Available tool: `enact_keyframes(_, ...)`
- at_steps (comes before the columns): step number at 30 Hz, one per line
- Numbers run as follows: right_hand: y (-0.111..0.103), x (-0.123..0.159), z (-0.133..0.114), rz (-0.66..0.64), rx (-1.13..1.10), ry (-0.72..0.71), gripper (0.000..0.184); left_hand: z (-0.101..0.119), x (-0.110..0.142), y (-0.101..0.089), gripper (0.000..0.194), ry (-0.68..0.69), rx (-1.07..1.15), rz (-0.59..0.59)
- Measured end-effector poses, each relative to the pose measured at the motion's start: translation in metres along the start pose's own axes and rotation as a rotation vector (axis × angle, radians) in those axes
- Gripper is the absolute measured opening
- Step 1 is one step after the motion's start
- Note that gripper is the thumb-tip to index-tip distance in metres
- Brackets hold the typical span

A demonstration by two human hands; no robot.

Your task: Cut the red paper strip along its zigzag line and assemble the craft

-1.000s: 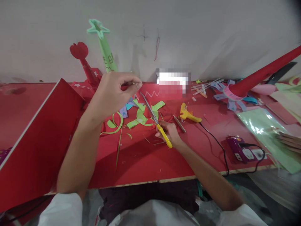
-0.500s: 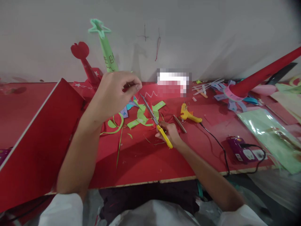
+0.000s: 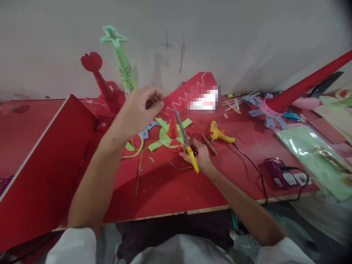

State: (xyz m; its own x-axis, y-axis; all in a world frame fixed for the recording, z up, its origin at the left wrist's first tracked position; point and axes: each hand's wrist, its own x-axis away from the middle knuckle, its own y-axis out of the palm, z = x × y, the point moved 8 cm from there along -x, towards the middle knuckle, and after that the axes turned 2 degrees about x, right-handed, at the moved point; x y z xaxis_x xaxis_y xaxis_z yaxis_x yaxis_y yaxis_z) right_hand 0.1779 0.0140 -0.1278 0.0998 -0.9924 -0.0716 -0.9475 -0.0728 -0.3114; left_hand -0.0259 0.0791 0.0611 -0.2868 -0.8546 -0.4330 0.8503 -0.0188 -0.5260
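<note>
My left hand (image 3: pixel 144 108) pinches the near edge of a red paper (image 3: pixel 180 93) marked with a white zigzag line. The paper slants up to the right, and part of its surface is blurred out. Yellow-handled scissors (image 3: pixel 191 158) are in my right hand (image 3: pixel 202 156), with their fingers through the handles. The blades look nearly closed and point up towards the paper's lower edge; whether they touch it I cannot tell. Just below the paper, a light green paper ring with strips (image 3: pixel 165 139) lies around a small red cone (image 3: pixel 172 128).
A yellow glue gun (image 3: pixel 220 134) lies right of my right hand, its cord running to a purple power adapter (image 3: pixel 280 174). A tilted red board (image 3: pixel 46 172) stands at left. Behind are a green star-topped wand (image 3: pixel 125 68) and red heart-topped one (image 3: pixel 101 82). A long red cone (image 3: pixel 299 90) lies at right.
The red paper has come up and tilted, so that more of its zigzag shows. My left hand has shifted slightly, and the scissors are turned a little more upright.
</note>
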Motion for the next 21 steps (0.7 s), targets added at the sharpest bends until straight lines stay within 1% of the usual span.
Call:
enact_keyframes(1,-0.002,0.0,0.0,0.024,-0.04,0.001,0.055,-0.002,0.0,0.01,0.007,-0.003,0.009,-0.04)
enact_keyframes(3,-0.007,0.0,-0.002,0.079,-0.122,-0.023,0.052,-0.006,0.002,0.032,0.01,0.0,0.025,-0.116)
enact_keyframes(5,-0.015,0.0,-0.005,0.176,-0.19,-0.072,0.049,-0.006,0.007,0.054,0.013,0.022,0.021,-0.188)
enact_keyframes(8,-0.028,0.001,-0.007,0.327,-0.241,-0.12,0.048,-0.005,0.015,0.084,0.013,0.05,0.025,-0.29)
enact_keyframes(11,-0.033,0.0,-0.006,0.38,-0.243,-0.12,0.047,-0.008,0.02,0.107,0.013,0.02,0.044,-0.373)
enact_keyframes(13,-0.036,0.0,-0.004,0.413,-0.244,-0.123,0.046,-0.01,0.022,0.116,0.016,-0.02,0.051,-0.412)
enact_keyframes(16,-0.04,0.002,-0.005,0.47,-0.255,-0.148,0.041,-0.011,0.023,0.124,0.023,-0.053,0.044,-0.452)
enact_keyframes(18,-0.04,0.003,-0.007,0.473,-0.241,-0.162,0.038,-0.009,0.024,0.126,0.027,-0.041,0.04,-0.441)
enact_keyframes(21,-0.039,0.003,-0.011,0.448,-0.228,-0.158,0.035,-0.006,0.024,0.125,0.032,-0.044,0.009,-0.375)
